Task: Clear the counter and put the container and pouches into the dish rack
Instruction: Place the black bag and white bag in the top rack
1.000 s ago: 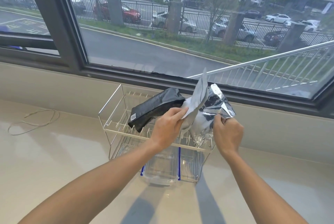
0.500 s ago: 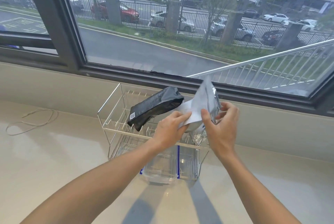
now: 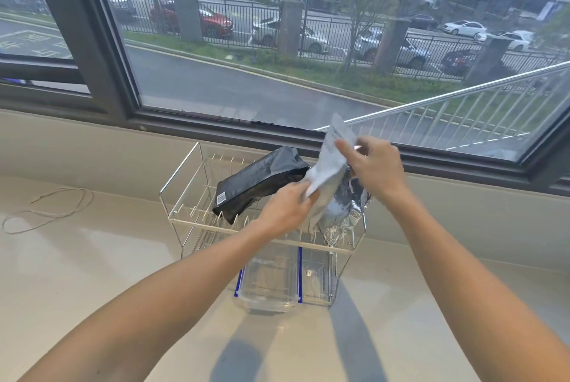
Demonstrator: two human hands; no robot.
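Note:
A two-tier wire dish rack (image 3: 182, 193) stands on the counter under the window. A black pouch (image 3: 259, 181) lies tilted across its upper tier. A clear container (image 3: 268, 283) with blue clips sits in the lower tier. My left hand (image 3: 287, 209) pinches the lower edge of a pale grey pouch (image 3: 328, 165) that stands upright over the rack's right side. My right hand (image 3: 374, 165) grips the same pouch near its top. A crinkled silver foil pouch (image 3: 345, 212) stands just behind and below it in the upper tier.
A thin loop of cord (image 3: 46, 209) lies on the counter to the left of the rack. The beige counter (image 3: 92, 273) runs along a low wall below a dark-framed window (image 3: 101, 51).
My right hand has moved up from the silver foil pouch to the top of the pale grey pouch. The grey pouch now leans further over the foil one. The black pouch has not moved.

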